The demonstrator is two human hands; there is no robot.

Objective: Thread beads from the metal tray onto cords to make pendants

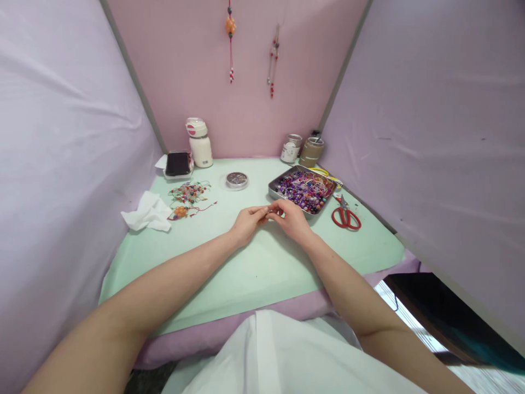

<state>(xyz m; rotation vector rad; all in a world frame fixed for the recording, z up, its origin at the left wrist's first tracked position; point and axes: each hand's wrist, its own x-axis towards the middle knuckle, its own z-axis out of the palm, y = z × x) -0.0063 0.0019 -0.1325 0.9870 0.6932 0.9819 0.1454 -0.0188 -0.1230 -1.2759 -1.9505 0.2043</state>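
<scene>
My left hand (249, 223) and my right hand (287, 218) meet over the middle of the table, fingertips pinched together. Whatever lies between the fingers is too small and too covered to make out. Just beyond my right hand stands a metal tray (273, 192) filled with purple and mixed beads (301, 191) and tangled thin cords. To the right of it lie scissors (346, 217) with red handles. A small round clear container (237, 180) with tiny pieces inside sits behind my left hand.
At left lie a white tissue (148, 212), a heap of beaded strings (188, 191) and an orange bead ornament (180, 212). A white bottle (200, 145), a dark-topped box (178, 164), a can (291, 149) and a brown jar (311, 152) line the back. Beaded strings (230, 26) hang on the pink wall.
</scene>
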